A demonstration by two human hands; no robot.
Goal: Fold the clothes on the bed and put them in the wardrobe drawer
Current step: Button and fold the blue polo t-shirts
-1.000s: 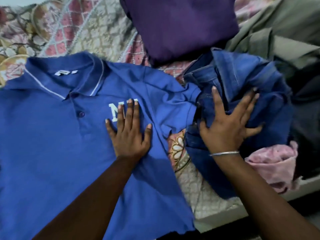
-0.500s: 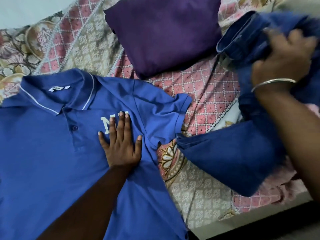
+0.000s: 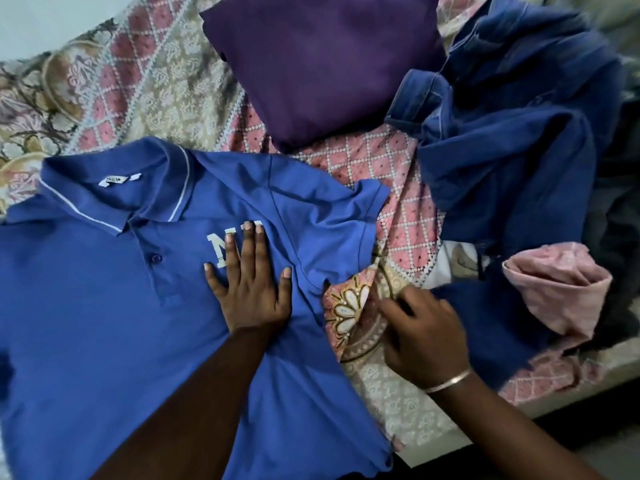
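A blue polo shirt (image 3: 104, 323) with a white-striped collar and white chest letters lies spread face up on the bed. My left hand (image 3: 251, 282) presses flat on its chest, fingers apart, partly covering the letters. My right hand (image 3: 422, 337), wearing a thin bangle, hovers over the patterned bedsheet (image 3: 398, 403) just right of the shirt's side seam, fingers loosely curled, nothing in it. A crumpled heap of blue denim (image 3: 512, 143) lies at the right. A folded purple garment (image 3: 322, 64) rests at the top centre.
A pink cloth (image 3: 561, 289) sits at the right by the bed's edge (image 3: 571, 393), with dark clothing behind it. The sheet covers the bed at the upper left, and a pale wall shows in the top left corner.
My right hand let go of the denim, which now lies heaped at the right, and came down beside the shirt's side. My left hand stayed flat on the shirt.
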